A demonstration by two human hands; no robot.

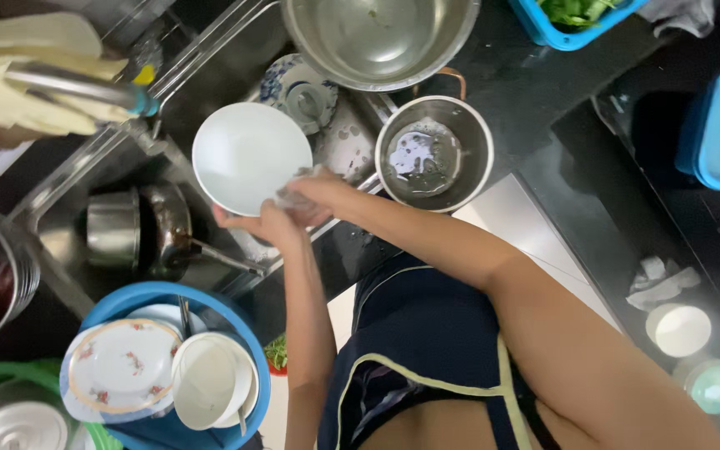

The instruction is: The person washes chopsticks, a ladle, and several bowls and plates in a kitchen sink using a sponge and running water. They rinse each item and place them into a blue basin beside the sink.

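My left hand [262, 225] grips the near rim of a white bowl [247, 154] and holds it tilted over the sink [210, 67]. My right hand [320, 194] presses a small pale scrubbing pad [295, 198] against the bowl's right edge. Both forearms reach up from the bottom of the view, over a dark apron with yellow trim [427, 350].
Around the bowl are a patterned blue-and-white dish [297, 87], a large steel bowl [381, 37] and a steel pot with sudsy water [435, 154]. Steel pots [139, 229] lie in the sink. A blue basin [168, 367] holds plates and bowls. The faucet [68, 83] carries yellow gloves [18, 75].
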